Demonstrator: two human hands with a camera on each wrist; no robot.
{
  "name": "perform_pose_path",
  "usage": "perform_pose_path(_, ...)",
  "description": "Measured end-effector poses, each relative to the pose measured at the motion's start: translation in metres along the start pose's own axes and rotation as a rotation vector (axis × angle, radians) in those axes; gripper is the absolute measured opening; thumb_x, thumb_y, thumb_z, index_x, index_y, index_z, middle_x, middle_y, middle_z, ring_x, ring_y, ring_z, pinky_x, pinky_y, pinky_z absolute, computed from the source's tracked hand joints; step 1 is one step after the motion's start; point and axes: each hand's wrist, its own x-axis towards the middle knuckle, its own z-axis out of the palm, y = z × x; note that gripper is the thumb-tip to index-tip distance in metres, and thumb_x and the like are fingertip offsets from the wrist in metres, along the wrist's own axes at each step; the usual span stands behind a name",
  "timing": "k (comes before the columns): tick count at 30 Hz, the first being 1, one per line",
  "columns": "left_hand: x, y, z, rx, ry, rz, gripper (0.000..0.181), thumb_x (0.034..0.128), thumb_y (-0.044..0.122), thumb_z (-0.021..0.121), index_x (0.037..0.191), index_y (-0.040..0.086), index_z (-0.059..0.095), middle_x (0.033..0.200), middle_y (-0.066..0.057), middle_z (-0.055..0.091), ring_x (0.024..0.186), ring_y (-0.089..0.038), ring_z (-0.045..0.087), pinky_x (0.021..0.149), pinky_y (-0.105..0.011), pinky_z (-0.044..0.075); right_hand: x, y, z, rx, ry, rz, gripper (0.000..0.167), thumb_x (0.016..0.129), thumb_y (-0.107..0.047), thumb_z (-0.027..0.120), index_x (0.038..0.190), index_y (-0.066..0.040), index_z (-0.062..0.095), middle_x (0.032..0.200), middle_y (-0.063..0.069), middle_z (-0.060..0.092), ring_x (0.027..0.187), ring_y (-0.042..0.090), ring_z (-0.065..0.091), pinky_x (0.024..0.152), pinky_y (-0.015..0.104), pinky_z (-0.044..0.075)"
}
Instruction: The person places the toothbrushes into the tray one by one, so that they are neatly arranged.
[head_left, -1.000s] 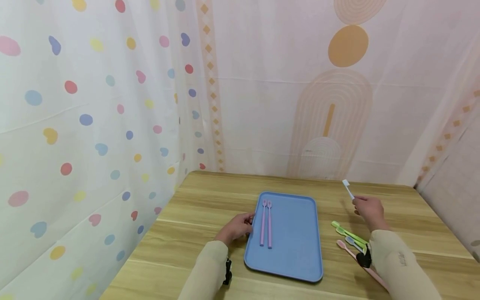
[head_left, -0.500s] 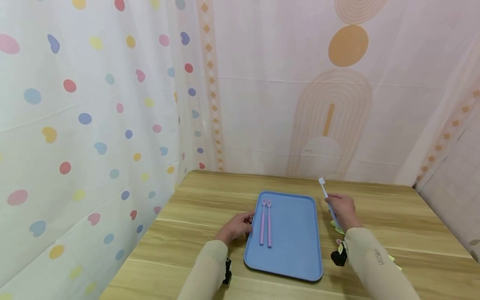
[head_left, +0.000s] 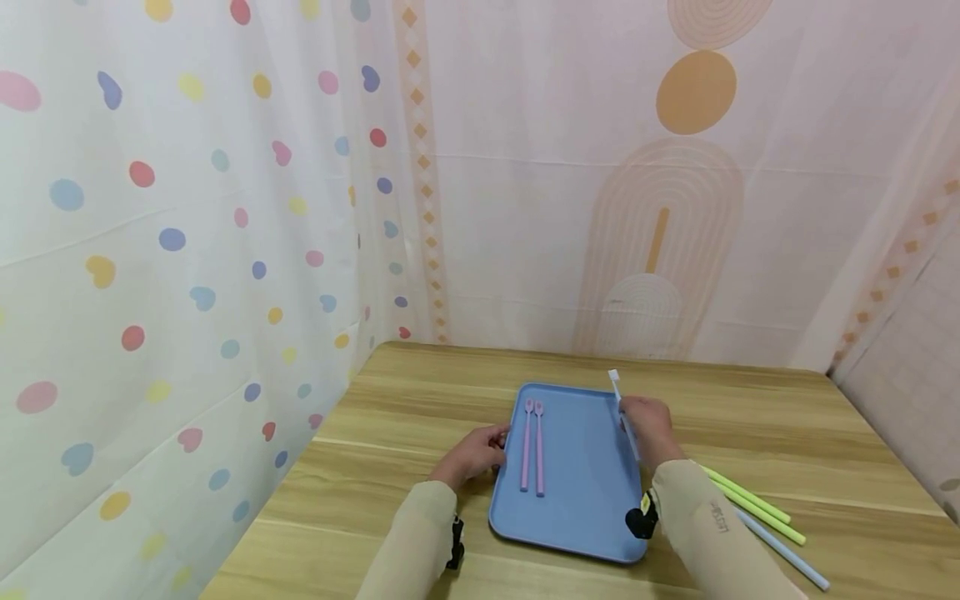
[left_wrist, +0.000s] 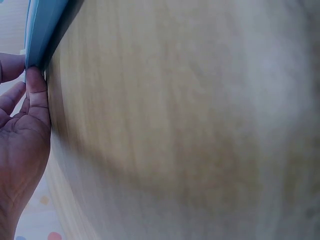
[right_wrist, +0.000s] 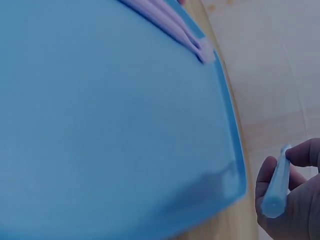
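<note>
A blue rectangular tray (head_left: pixel 577 517) lies on the wooden table, with two pink-purple toothbrushes (head_left: pixel 539 450) side by side along its left part. My left hand (head_left: pixel 474 454) holds the tray's left rim; in the left wrist view the thumb and fingertips (left_wrist: pixel 36 80) meet the tray edge (left_wrist: pixel 42 30). Over the tray's right edge, my right hand (head_left: pixel 651 425) grips a light blue toothbrush (head_left: pixel 628 433) by its handle, white bristles pointing away from me. The right wrist view shows that handle's end (right_wrist: pixel 274 205) between thumb and fingers, above the tray's corner.
Right of the tray lie two green toothbrushes (head_left: pixel 757 504) and a blue toothbrush (head_left: pixel 787 552), partly covered by my right forearm. A patterned curtain (head_left: pixel 525 250) hangs behind the table, and a dotted one (head_left: pixel 225 350) at the left.
My right hand has moved left with the light blue toothbrush, from above the loose toothbrushes to the tray's right edge. The left hand and the tray stay in place.
</note>
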Motion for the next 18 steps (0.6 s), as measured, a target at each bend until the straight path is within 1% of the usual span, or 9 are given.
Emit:
perform_pose_path(1,0.0,0.0,0.0,-0.001,0.001,-0.001,0.069,0.0783,-0.005,0.06,0.146,0.0,0.047,0.09,-0.008,0.051,0.077,-0.02,0.048,0.06,-0.029,0.039,-0.001,0.001,0.002,-0.007,0.0,-0.004,0.036,0.085,-0.005,0.056,0.114,0.015,0.062,0.085,0.011,0.06,0.067,0.018,0.051,0.061,0.03,0.042)
perform_pose_path(4,0.001,0.0,0.0,-0.002,0.001,-0.003,0.069,0.0782,-0.005,0.06,0.146,0.001,0.048,0.09,-0.008,0.051,0.077,-0.02,0.048,0.06,-0.029,0.039,-0.004,0.004,0.013,-0.014,0.021,-0.024,0.037,0.082,0.0,0.056,0.116,0.016,0.063,0.089,0.02,0.064,0.064,0.019,0.053,0.057,0.028,0.042)
perform_pose_path(8,0.001,0.0,0.0,-0.001,0.001,-0.002,0.068,0.0787,-0.005,0.06,0.145,0.001,0.048,0.091,-0.008,0.051,0.078,-0.02,0.048,0.061,-0.029,0.039,-0.01,0.008,0.028,-0.022,0.081,-0.051,0.037,0.08,0.004,0.059,0.116,0.015,0.065,0.11,0.026,0.066,0.077,0.024,0.056,0.06,0.026,0.042)
perform_pose_path(11,0.0,0.0,-0.001,0.003,0.002,0.002,0.068,0.0788,-0.005,0.06,0.145,0.001,0.048,0.091,-0.008,0.051,0.078,-0.021,0.049,0.061,-0.029,0.039,-0.019,0.009,0.038,-0.038,0.108,-0.068,0.034,0.08,0.004,0.062,0.112,0.013,0.068,0.11,0.025,0.067,0.087,0.029,0.054,0.066,0.029,0.039)
perform_pose_path(13,0.0,0.0,0.0,0.002,0.002,0.001,0.067,0.079,-0.005,0.06,0.145,0.001,0.048,0.092,-0.008,0.052,0.078,-0.02,0.049,0.061,-0.029,0.039,-0.023,0.01,0.044,-0.07,0.117,-0.087,0.032,0.078,0.003,0.064,0.109,0.011,0.07,0.108,0.024,0.068,0.089,0.031,0.055,0.068,0.031,0.039)
perform_pose_path(18,-0.001,0.0,-0.001,0.002,-0.001,0.017,0.067,0.0786,-0.004,0.059,0.144,-0.001,0.048,0.091,-0.008,0.052,0.076,-0.019,0.049,0.059,-0.027,0.04,-0.03,0.017,0.057,-0.143,0.118,-0.134,0.028,0.079,-0.002,0.067,0.105,0.008,0.072,0.102,0.021,0.069,0.089,0.03,0.059,0.07,0.033,0.042)
